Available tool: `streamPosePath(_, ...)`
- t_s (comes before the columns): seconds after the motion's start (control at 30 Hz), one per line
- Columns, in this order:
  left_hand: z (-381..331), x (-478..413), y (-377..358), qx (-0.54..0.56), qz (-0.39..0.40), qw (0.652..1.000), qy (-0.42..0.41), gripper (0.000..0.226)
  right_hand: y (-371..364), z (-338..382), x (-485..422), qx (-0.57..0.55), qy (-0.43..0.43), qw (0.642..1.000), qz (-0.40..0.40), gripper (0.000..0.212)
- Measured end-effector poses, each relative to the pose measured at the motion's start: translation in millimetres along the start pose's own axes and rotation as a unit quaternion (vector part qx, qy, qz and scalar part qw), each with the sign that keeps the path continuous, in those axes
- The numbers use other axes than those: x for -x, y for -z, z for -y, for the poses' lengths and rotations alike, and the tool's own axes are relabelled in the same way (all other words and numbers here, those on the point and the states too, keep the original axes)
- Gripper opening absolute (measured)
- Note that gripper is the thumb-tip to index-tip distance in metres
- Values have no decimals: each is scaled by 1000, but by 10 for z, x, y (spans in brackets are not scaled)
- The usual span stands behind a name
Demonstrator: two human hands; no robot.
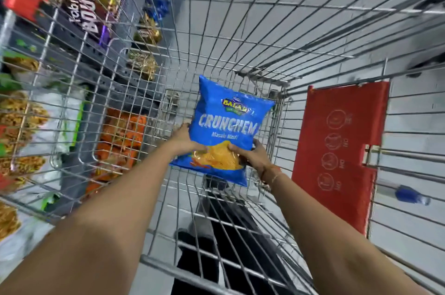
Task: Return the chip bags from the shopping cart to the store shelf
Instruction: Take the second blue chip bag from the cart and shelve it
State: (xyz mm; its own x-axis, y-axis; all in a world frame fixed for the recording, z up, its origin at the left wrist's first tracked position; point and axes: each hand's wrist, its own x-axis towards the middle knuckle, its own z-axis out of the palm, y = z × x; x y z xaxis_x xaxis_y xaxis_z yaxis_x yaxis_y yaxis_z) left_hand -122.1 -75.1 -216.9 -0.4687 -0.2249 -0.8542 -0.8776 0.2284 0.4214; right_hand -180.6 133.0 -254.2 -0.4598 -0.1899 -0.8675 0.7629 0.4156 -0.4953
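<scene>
A blue chip bag [226, 123] with white lettering and a picture of yellow chips is held inside the wire shopping cart [240, 36], above its mesh floor. My left hand [185, 140] grips the bag's lower left edge. My right hand [252, 155] grips its lower right corner, thumb on the front. Both arms reach down into the basket. I see no other bag in the cart. The store shelf [79, 39] stands to the left, beyond the cart's wire side.
The shelf holds snack packs: orange packets [120, 135] low down, yellow snacks in clear bags [16, 116], dark boxes [84, 5] higher up. A red child-seat flap [342, 150] hangs on the cart's right side. Grey tiled floor lies beneath.
</scene>
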Motion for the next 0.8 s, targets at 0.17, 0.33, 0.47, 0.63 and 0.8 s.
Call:
streamPosePath(0.17, 22, -2, 41, 28, 36, 999, 3, 73, -38, 98, 41, 4, 44, 998, 43, 68)
streamPosePath(0.33, -80, 305, 165, 98, 21, 995, -12, 58, -71, 403, 293, 4, 66, 996, 63, 46)
streamPosePath(0.47, -214, 633, 384, 151, -21, 987, -55, 63, -132, 745, 608, -9, 126, 989, 78, 33)
streamPosePath(0.63, -363, 1172, 750, 169, -54, 977, -121, 84, -234, 1204, 1119, -3, 212, 972, 99, 34)
streamPosePath(0.8, -549, 1928, 1106, 194, -103, 951, -218, 99, -413, 1701, 1748, -26, 293, 948, 119, 40)
